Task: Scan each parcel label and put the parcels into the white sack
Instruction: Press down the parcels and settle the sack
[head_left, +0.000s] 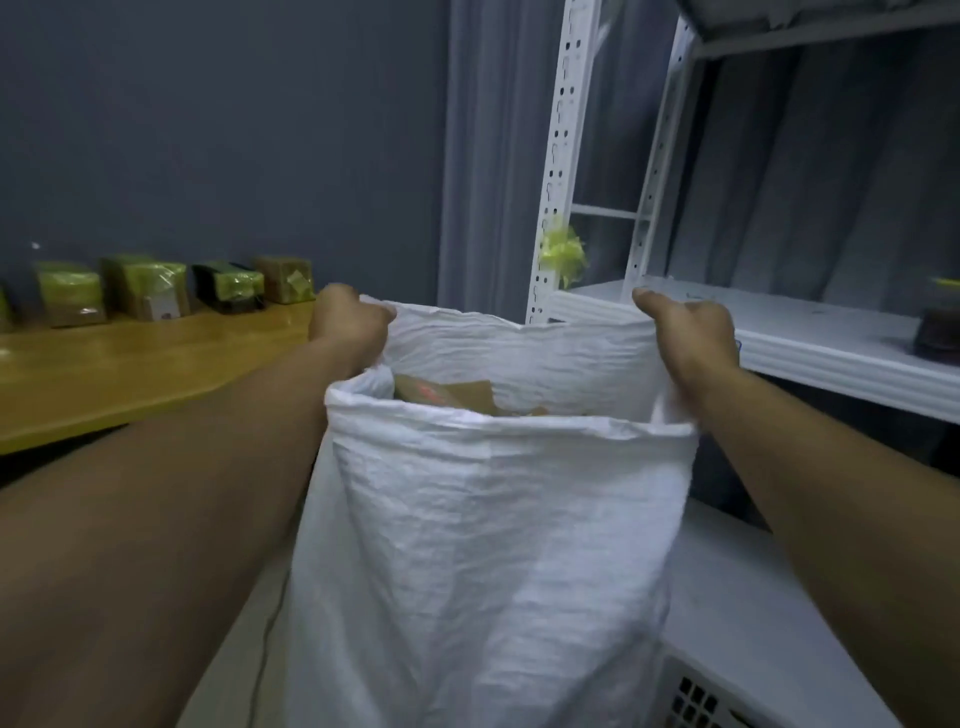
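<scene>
Parcels (150, 293) line the wooden bench (104, 374) at far left, seemingly not yet bagged. The left hand (349, 323) clenches one side of the rim of the white sack (493, 519), held between the arms with brown cartons (447, 395) showing inside; the right hand (685, 332) clenches the other side, before the white shelf (810, 338). Best to lift evenly, fists apart, so the load settles and the mouth gapes.

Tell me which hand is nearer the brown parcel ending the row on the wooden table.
Left. The left hand grips the white sack rim just right of that brown parcel; the right hand grips the rim's far side, beside the white shelf.
</scene>
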